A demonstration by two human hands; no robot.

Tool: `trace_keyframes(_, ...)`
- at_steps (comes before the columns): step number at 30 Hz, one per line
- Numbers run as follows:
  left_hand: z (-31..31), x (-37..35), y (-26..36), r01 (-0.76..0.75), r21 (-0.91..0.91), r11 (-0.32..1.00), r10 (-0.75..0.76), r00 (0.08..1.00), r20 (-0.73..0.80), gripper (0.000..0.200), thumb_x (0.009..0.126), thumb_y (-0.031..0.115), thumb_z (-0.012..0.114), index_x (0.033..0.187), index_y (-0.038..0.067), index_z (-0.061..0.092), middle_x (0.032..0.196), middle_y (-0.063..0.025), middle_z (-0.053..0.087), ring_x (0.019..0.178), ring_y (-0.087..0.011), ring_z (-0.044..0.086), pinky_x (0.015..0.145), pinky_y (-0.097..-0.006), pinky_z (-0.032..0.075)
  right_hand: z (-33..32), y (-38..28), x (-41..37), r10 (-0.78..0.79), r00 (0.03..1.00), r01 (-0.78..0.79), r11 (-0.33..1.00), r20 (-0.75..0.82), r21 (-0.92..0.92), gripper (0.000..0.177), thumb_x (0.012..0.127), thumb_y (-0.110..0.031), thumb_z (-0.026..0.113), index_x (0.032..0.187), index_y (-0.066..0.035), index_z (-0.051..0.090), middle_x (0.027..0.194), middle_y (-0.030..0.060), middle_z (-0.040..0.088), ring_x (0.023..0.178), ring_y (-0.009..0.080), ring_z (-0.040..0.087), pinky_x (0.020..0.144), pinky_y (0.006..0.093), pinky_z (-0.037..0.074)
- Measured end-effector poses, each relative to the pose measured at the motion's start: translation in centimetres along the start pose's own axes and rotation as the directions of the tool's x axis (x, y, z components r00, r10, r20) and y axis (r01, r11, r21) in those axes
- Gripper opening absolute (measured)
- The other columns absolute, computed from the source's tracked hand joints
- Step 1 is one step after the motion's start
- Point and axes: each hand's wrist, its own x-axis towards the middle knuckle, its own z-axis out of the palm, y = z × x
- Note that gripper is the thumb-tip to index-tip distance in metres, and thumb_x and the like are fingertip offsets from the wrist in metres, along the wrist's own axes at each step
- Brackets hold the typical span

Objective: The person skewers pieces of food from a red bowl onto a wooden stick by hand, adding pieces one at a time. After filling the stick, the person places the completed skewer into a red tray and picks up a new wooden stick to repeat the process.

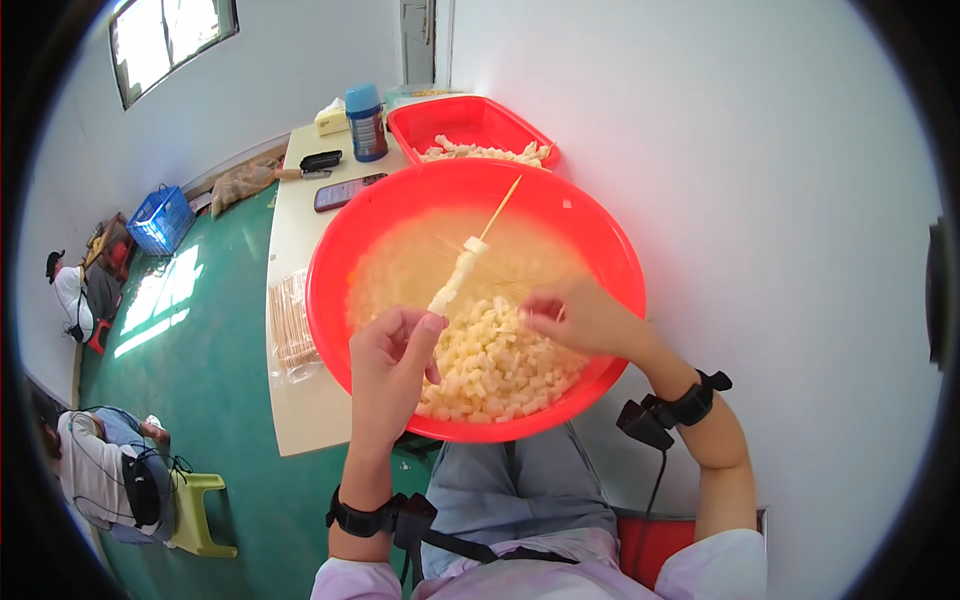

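My left hand is closed around the lower end of a skewer, thumb against fingers. Pale, cream-coloured chunks are threaded along it, and its bare wooden tip points up and away. A large red basin sits in front of me with cloudy liquid and a heap of small pale cubes at its near side. Over the right of that heap, my right hand has its fingers curled together. Whatever they may hold is too small to make out. A few loose thin sticks show in the liquid.
Behind the basin stands a red tub of pale skewers. A blue-capped bottle, a phone and a bag of wooden sticks lie along the table. Two people sit at left, one on a green stool. A wall borders my right.
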Motion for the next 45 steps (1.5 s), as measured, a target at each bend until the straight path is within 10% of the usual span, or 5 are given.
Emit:
trace_keyframes(3,0.1,0.0,0.0,-0.002,-0.006,1.000,0.002,1.000,0.021,0.015,0.082,0.010,0.053,0.079,-0.005,0.057,0.065,-0.0033,0.055,0.047,-0.0044,0.045,0.042,-0.0182,0.038,-1.4,-0.8,0.0,0.111,0.977,-0.020,0.897,-0.182,0.441,0.021,0.078,-0.015,0.057,0.093,0.001,0.057,0.081,0.0080,0.061,0.063,0.0145,0.058,0.062,0.0263,0.049)
trace_keyframes(7,0.1,-0.1,0.1,0.006,0.013,1.000,-0.006,0.999,0.047,0.015,0.082,0.010,0.054,0.079,-0.004,0.057,0.063,-0.0026,0.054,0.047,-0.0042,0.045,0.042,-0.0182,0.037,-1.3,-0.8,0.1,0.228,0.966,0.035,0.366,-0.126,0.930,0.021,0.082,-0.013,0.056,0.096,0.002,0.056,0.077,0.0044,0.059,0.065,0.0103,0.058,0.061,0.0242,0.051)
trace_keyframes(17,0.0,-0.4,0.4,0.023,0.090,0.996,-0.031,0.995,0.091,0.015,0.081,0.011,0.056,0.077,-0.002,0.059,0.055,0.0026,0.048,0.046,-0.0018,0.039,0.041,-0.0169,0.028,-1.6,0.2,-1.2,0.281,0.943,0.202,-0.065,-0.176,0.977,0.020,0.082,-0.006,0.051,0.102,0.000,0.053,0.076,0.0032,0.056,0.070,0.0104,0.056,0.061,0.0228,0.050)
trace_keyframes(45,0.0,-0.4,-0.1,-0.021,0.155,0.988,-0.008,0.983,0.186,0.014,0.082,0.010,0.054,0.077,-0.002,0.060,0.053,0.0058,0.042,0.049,-0.0009,0.033,0.044,-0.0186,0.024,-1.1,0.8,-1.3,0.351,0.907,0.272,-0.071,-0.231,0.960,0.020,0.083,-0.011,0.052,0.099,0.001,0.054,0.080,0.0048,0.057,0.075,0.0119,0.056,0.068,0.0249,0.052)
